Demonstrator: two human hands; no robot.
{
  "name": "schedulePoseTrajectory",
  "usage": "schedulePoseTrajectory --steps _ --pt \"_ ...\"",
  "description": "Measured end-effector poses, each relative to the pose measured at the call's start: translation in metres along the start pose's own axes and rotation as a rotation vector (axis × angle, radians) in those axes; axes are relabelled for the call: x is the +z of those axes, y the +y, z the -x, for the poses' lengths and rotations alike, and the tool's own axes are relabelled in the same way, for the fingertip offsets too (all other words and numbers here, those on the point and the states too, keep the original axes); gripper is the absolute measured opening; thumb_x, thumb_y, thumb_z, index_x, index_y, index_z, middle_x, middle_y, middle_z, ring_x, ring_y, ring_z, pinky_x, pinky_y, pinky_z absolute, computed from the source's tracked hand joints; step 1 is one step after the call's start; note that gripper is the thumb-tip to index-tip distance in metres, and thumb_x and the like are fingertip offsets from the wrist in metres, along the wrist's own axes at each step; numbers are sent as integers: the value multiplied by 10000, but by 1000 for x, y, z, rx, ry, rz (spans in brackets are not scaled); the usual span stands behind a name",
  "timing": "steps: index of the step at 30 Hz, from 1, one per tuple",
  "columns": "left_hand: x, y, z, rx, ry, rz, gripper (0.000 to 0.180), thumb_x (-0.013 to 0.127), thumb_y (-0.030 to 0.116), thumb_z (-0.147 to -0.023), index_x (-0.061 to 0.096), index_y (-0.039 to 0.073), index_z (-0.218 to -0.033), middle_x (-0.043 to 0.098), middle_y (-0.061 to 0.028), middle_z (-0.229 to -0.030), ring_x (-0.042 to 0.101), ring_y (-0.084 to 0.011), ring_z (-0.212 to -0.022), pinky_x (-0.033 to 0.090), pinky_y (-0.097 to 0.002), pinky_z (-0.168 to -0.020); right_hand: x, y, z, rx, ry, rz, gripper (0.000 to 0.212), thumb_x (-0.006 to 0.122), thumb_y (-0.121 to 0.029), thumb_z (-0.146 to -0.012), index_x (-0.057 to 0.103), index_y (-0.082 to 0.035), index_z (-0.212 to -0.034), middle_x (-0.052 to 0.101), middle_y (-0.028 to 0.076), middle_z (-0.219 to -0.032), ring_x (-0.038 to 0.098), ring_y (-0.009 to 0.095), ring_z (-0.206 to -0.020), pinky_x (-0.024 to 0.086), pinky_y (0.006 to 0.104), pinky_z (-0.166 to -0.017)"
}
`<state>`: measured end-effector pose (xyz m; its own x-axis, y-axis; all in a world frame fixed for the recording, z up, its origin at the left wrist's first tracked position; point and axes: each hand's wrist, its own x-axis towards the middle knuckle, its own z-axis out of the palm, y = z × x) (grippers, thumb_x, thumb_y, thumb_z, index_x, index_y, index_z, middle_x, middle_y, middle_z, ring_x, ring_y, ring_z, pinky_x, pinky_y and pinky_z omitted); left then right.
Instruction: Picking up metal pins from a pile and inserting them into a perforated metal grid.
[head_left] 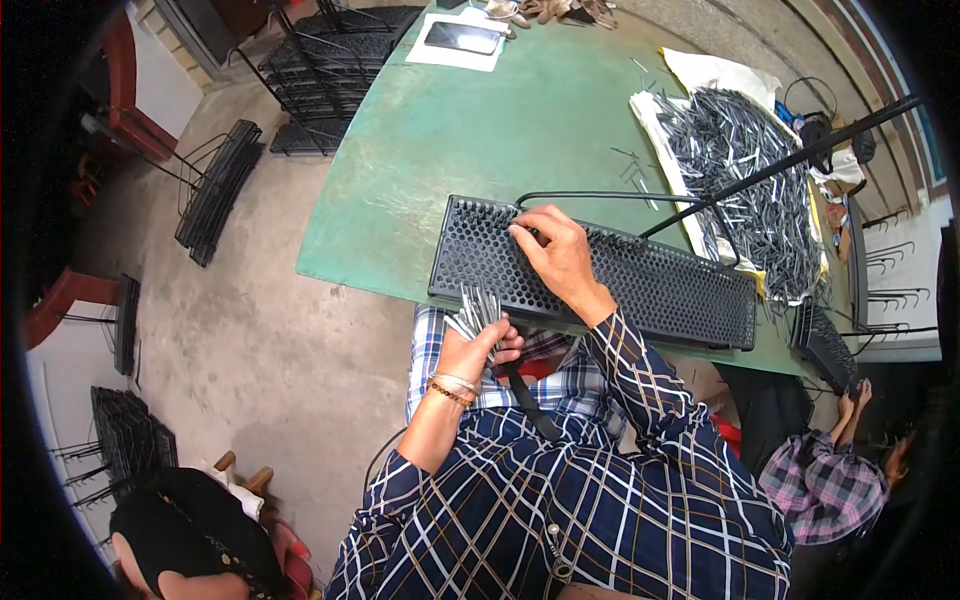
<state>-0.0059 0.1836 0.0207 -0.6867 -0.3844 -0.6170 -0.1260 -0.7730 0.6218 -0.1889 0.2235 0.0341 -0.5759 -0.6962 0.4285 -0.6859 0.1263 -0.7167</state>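
Note:
In front of me a long black perforated tray (pixel 660 290) lies across the near edge of the green table. Small dark pieces stand in holes along its far left edge. My left hand (pixel 478 348) is closed round a bunch of thin grey metal pins (pixel 480 308), just below the tray's near left side. Over the tray's left part my right hand (pixel 558 250) has thumb and fingertips pinched together at the holes. Whatever sits between those fingertips is too small to make out. A black bent rod (pixel 590 195) runs along the tray's far side.
A heap of similar pins (pixel 740 170) lies on a white sack at the right of the table (pixel 430 140). A phone (pixel 462 37) rests at the far end. Black racks (pixel 215 195) stand on the floor at left. Other people sit at lower left and right.

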Motion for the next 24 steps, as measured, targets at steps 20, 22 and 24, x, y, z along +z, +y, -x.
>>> schedulePoseTrajectory --steps 20,22,24 --pt "4 3 5 -41 -82 -55 215 609 106 -841 551 14 -1027 604 -71 -814 625 -189 -725 530 -262 -540 0 -7 0 -109 -9 206 157 649 -93 -780 638 -19 -917 574 100 -919 600 227 -699 477 314 -606" --pt "4 3 6 -6 -94 -26 204 600 111 -849 549 20 -1025 604 -68 -819 627 -188 -734 530 -254 -547 -11 -24 1 52 -82 20 167 655 -108 -789 645 -12 -924 578 84 -902 582 181 -704 462 288 -603" --pt "7 6 6 16 -104 6 195 597 103 -851 557 1 -1012 612 -76 -820 630 -183 -727 541 -262 -570 -18 -28 10 217 -150 -162 179 661 -124 -798 653 -5 -931 581 68 -885 564 135 -709 447 262 -601"
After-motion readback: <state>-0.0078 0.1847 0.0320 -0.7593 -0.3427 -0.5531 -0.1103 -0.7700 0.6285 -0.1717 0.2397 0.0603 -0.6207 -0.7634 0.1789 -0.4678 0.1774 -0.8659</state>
